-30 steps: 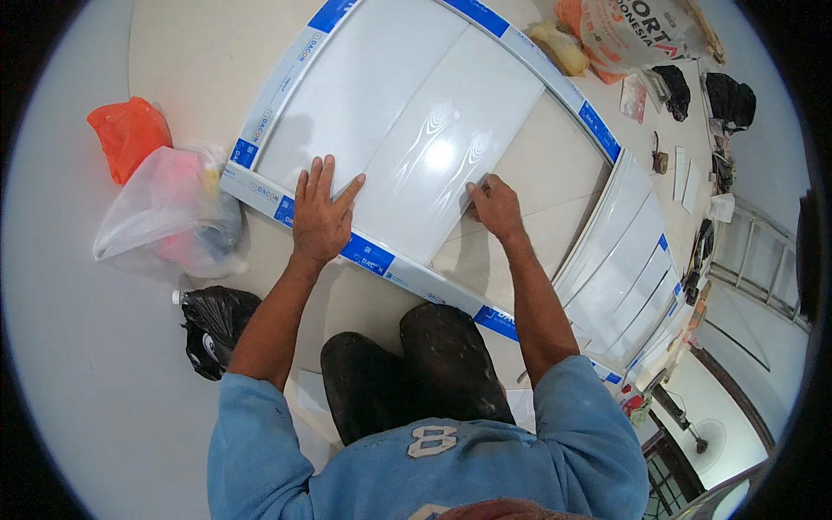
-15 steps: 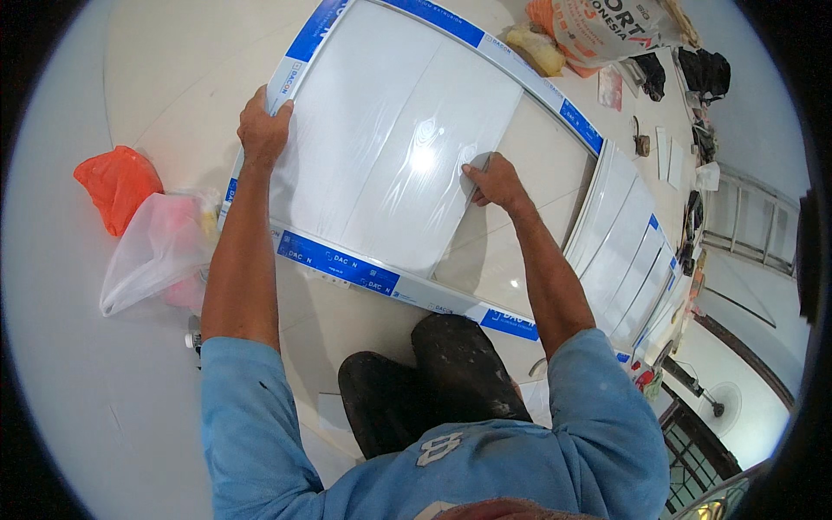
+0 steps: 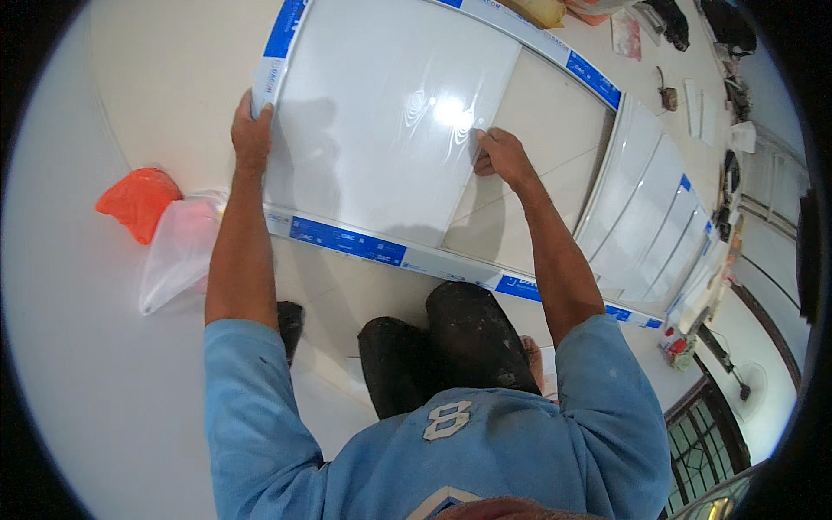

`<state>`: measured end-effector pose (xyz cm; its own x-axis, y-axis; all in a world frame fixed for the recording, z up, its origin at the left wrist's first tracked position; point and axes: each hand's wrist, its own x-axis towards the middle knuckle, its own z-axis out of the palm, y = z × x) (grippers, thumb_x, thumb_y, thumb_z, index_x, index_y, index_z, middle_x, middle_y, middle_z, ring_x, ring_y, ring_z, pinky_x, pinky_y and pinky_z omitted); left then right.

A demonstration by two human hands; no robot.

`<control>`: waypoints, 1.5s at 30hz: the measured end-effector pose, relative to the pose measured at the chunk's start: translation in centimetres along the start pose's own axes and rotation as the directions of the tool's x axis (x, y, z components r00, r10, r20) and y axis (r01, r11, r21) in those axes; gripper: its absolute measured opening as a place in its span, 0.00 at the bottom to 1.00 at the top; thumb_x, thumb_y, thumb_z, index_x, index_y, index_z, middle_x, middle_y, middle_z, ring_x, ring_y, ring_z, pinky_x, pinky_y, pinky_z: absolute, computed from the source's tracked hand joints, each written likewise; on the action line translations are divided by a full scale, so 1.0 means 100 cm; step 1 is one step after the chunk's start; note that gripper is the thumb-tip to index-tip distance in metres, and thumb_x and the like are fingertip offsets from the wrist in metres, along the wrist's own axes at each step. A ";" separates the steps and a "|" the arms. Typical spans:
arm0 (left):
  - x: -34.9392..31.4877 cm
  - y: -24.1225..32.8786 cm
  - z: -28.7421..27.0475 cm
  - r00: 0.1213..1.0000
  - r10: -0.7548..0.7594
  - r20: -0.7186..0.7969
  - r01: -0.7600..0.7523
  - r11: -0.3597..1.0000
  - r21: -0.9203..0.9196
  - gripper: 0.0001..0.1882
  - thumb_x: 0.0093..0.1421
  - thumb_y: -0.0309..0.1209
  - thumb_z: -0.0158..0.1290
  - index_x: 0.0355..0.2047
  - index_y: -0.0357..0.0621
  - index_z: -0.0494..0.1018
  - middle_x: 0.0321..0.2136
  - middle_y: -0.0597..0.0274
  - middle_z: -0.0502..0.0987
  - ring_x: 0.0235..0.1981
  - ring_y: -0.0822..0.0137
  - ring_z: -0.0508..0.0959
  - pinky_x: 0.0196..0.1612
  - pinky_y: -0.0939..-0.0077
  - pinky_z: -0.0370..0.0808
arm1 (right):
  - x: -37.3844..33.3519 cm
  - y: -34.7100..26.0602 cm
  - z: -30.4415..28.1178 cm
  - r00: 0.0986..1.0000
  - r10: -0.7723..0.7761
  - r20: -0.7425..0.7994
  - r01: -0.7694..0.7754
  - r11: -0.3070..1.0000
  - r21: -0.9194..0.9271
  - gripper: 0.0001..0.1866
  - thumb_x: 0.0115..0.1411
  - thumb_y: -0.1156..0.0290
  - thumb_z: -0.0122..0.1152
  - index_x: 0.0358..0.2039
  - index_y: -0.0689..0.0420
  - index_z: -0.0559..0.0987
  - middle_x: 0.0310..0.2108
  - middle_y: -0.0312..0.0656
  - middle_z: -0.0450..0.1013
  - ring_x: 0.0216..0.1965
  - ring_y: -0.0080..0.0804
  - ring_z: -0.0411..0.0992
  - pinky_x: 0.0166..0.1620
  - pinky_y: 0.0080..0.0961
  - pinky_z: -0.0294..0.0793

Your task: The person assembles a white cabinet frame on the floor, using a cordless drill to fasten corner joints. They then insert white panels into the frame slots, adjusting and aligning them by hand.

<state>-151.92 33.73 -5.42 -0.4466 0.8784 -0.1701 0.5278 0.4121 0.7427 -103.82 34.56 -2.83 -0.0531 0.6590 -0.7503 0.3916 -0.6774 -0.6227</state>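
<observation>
A white-framed glass sash (image 3: 381, 147) with blue protective tape lies flat on the pale tiled floor. My left hand (image 3: 251, 134) grips the frame's left rail near its far corner. My right hand (image 3: 498, 156) is closed on the right edge of the glossy white pane, roughly at the sash's middle. To the right of that edge the frame opening shows bare floor tile. I crouch at the near rail (image 3: 407, 256), with my dark-trousered knees (image 3: 451, 338) just behind it.
An orange plastic bag (image 3: 139, 201) and a clear plastic bag (image 3: 178, 251) lie on the floor left of my arm. Another white panel (image 3: 654, 221) with blue tape lies to the right. Bags, tools and small items line the far right edge by a window grille.
My left hand went from the near rail up to the left rail's far corner. My right hand stayed on the pane's edge. The view has moved closer over the sash.
</observation>
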 end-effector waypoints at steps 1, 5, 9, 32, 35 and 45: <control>0.000 0.005 -0.005 0.999 -0.031 0.028 0.031 1.000 -0.001 0.31 0.66 0.32 0.58 0.69 0.39 0.69 0.60 0.43 0.78 0.60 0.50 0.78 0.65 0.61 0.73 | -0.003 0.009 -0.003 0.999 0.041 0.032 -0.043 0.995 0.093 0.24 0.74 0.54 0.55 0.49 0.67 0.77 0.33 0.47 0.80 0.30 0.37 0.83 0.34 0.35 0.87; -0.001 0.019 -0.016 0.964 -0.206 0.166 0.236 0.953 -0.190 0.30 0.69 0.27 0.55 0.72 0.41 0.67 0.64 0.48 0.76 0.62 0.58 0.77 0.65 0.67 0.72 | -0.002 0.039 -0.009 0.993 0.047 0.112 -0.080 0.946 0.315 0.20 0.76 0.56 0.50 0.49 0.61 0.80 0.32 0.43 0.80 0.30 0.32 0.82 0.36 0.32 0.86; 0.011 -0.002 -0.026 0.928 -0.270 0.258 0.350 0.869 -0.349 0.31 0.70 0.21 0.52 0.73 0.41 0.65 0.66 0.52 0.74 0.64 0.61 0.75 0.67 0.71 0.70 | 0.005 0.046 -0.007 0.982 0.024 0.189 -0.088 0.937 0.338 0.19 0.77 0.58 0.50 0.49 0.61 0.80 0.31 0.42 0.80 0.31 0.31 0.82 0.38 0.31 0.85; 0.028 0.011 -0.040 0.865 -0.269 0.423 0.365 0.917 -0.164 0.29 0.69 0.22 0.56 0.71 0.37 0.68 0.62 0.52 0.78 0.58 0.64 0.80 0.62 0.70 0.74 | -0.017 0.046 0.018 0.985 -0.049 -0.165 0.068 0.991 0.113 0.22 0.78 0.55 0.50 0.57 0.59 0.80 0.35 0.42 0.79 0.33 0.28 0.78 0.41 0.32 0.84; 0.034 0.013 -0.043 0.860 -0.291 0.420 0.347 0.936 -0.063 0.30 0.69 0.23 0.57 0.71 0.36 0.67 0.62 0.51 0.78 0.59 0.64 0.79 0.63 0.70 0.73 | -0.014 0.046 0.014 0.996 0.005 -0.085 0.012 0.980 0.199 0.22 0.76 0.55 0.55 0.55 0.61 0.81 0.36 0.42 0.80 0.33 0.28 0.79 0.41 0.32 0.85; 0.032 -0.011 -0.038 0.885 -0.186 0.426 0.285 0.941 -0.182 0.31 0.70 0.24 0.55 0.72 0.35 0.64 0.64 0.50 0.76 0.59 0.61 0.79 0.64 0.69 0.73 | -0.104 0.131 0.073 1.000 -0.030 0.002 0.030 0.994 0.101 0.14 0.66 0.63 0.66 0.31 0.63 0.84 0.26 0.40 0.79 0.26 0.28 0.76 0.33 0.30 0.78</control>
<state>-156.75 35.17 -4.33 -0.1856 0.8044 -0.5644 0.2379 0.5941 0.7684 -104.83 16.45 -4.82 -0.0669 0.6782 -0.7318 0.2954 -0.6871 -0.6638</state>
